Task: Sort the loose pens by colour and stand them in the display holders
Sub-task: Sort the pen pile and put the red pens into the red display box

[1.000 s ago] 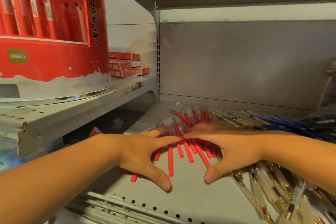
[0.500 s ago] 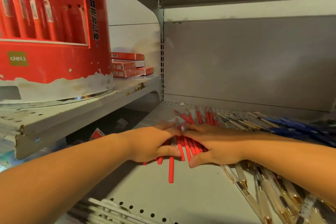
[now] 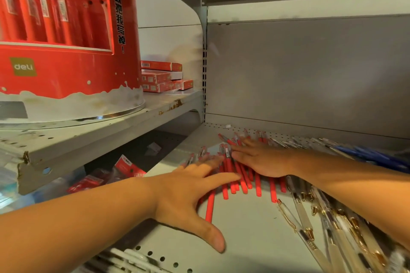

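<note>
red pens (image 3: 243, 182) flat on shelf (image 3: 248, 241), under both sets of fingers | barrels run roughly along fingers, fanned beyond fingertips | left hand (image 3: 186, 193) spread flat, pressing, gripping nothing | right hand (image 3: 264, 162) likewise flat | both equally near

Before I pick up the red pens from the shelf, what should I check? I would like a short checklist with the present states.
1. Red pens in one bundle: not ok; fanned out, one stray pen points frontward.
2. Grip: not ok; left hand and right hand lie flat on them, fingers straight.
3. Blue pens apart: ok; they lie far right.
4. Clear gold-clipped pens apart: cannot tell; the border is partly hidden.
5. Free slots in red display holder: cannot tell.
</note>
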Action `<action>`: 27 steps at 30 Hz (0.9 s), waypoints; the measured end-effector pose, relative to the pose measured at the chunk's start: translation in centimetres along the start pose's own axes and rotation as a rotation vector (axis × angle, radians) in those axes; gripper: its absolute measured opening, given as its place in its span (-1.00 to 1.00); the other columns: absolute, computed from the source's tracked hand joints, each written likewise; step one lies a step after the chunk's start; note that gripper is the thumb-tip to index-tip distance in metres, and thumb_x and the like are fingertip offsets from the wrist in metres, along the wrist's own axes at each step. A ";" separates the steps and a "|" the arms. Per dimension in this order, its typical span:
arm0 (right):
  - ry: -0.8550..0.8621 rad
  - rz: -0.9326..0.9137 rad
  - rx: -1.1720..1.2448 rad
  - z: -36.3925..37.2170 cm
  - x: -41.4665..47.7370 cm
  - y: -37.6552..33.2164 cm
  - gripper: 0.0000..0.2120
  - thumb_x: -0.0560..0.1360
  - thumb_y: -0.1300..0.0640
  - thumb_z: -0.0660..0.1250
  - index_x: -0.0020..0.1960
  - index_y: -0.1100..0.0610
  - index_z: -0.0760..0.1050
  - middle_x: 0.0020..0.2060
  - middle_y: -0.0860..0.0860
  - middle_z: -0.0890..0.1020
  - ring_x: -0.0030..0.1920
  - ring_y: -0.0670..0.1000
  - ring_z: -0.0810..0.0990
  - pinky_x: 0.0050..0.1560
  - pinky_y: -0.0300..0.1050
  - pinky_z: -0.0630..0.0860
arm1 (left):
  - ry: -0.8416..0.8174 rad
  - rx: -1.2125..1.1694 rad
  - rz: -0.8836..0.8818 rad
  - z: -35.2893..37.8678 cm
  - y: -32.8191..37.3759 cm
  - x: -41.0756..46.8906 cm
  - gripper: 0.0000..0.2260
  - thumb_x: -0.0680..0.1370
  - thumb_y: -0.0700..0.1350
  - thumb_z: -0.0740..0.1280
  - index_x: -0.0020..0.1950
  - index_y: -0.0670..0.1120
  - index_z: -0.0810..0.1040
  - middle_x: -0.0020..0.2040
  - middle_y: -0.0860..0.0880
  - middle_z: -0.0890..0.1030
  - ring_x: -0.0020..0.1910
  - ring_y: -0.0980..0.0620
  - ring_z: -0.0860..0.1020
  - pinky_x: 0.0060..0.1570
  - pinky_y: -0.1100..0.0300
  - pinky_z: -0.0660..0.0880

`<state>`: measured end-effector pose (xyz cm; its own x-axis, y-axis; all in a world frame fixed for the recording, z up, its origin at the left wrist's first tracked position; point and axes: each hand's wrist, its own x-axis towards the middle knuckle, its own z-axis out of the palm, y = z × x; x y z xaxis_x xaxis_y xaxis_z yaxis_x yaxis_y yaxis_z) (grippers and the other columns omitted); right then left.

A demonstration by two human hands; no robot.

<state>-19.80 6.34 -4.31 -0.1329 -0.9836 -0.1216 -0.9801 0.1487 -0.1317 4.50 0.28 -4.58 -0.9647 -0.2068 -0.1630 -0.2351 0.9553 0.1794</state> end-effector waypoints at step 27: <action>0.101 0.381 0.071 -3.8 4.0 4.0 -0.86 0.56 0.24 0.23 -0.03 0.21 0.57 -0.16 0.12 0.62 -0.14 0.09 0.60 -0.38 -0.20 0.42 | -0.005 0.065 -0.310 -2.4 1.5 8.0 -0.16 0.28 0.66 -0.13 0.52 0.39 -0.10 0.62 0.14 -0.05 0.57 -0.13 0.07 0.43 -0.18 0.14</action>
<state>-24.81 2.62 -1.55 -0.5025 -0.8610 -0.0784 -0.8455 0.5084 -0.1634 -3.85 -0.45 -3.32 -0.8475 -0.4898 -0.2046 -0.5100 0.8582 0.0579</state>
